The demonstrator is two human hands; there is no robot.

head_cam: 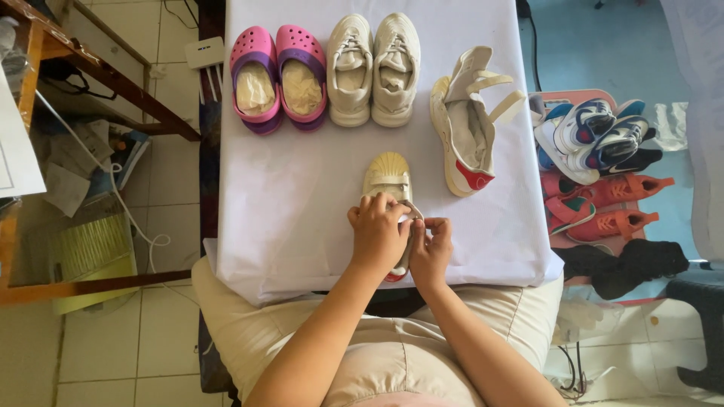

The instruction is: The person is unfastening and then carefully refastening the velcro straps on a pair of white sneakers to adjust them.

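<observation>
We note a white-covered table (302, 218) carrying, along its far edge, a pink and purple pair of clogs (277, 78) stuffed with paper and a white pair of sneakers (372, 69), both set side by side. To the right lies one cream strap shoe (464, 128) on its side, straps loose. We judge these as dealt with or waiting. At the near edge, centre, sits its mate, the small cream shoe (388, 181), toe pointing far, ribbed toe cap showing. The left hand (377, 234) covers its middle, fingers curled and pressed down; the right hand (431, 249) pinches the strap (414, 211) between fingertips. We judge fastening unfinished.
</observation>
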